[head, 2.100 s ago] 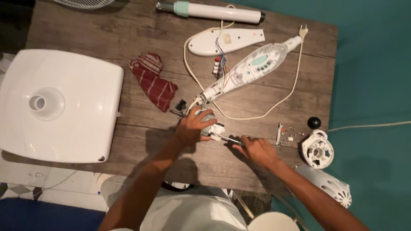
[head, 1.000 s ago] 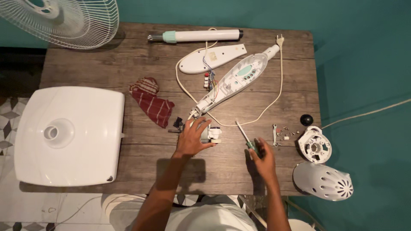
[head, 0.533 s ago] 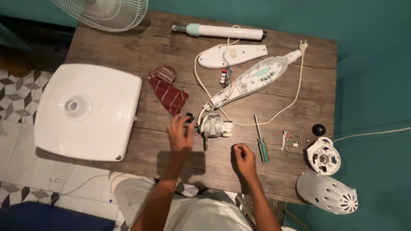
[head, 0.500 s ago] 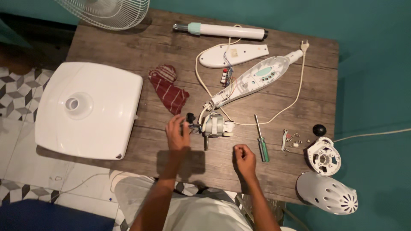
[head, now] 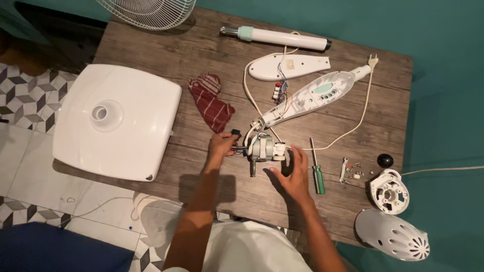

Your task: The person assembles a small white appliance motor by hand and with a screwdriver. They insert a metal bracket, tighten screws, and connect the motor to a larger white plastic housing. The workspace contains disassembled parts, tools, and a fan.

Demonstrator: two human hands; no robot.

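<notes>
Looking down from the head camera, both hands are on a small metal fan motor (head: 263,149) that sits near the middle of the wooden table (head: 151,48). The left hand (head: 221,147) has its fingers curled around the motor's left end, where some wires come out. The right hand (head: 291,171) is half open, with its fingertips pressed on the motor's right end and its palm off the table.

A green-handled screwdriver (head: 316,168) lies just beside the right hand. Tiny screws (head: 355,170) and a black knob (head: 385,160) lie farther right, near the table's edge. A white cord (head: 353,121) loops behind the motor to the open white control case (head: 312,98). A striped red cloth (head: 213,105) lies to the left.

The thin wires could pull loose if the motor gets twisted hard. A bump from the right arm could roll the screws off the edge.
</notes>
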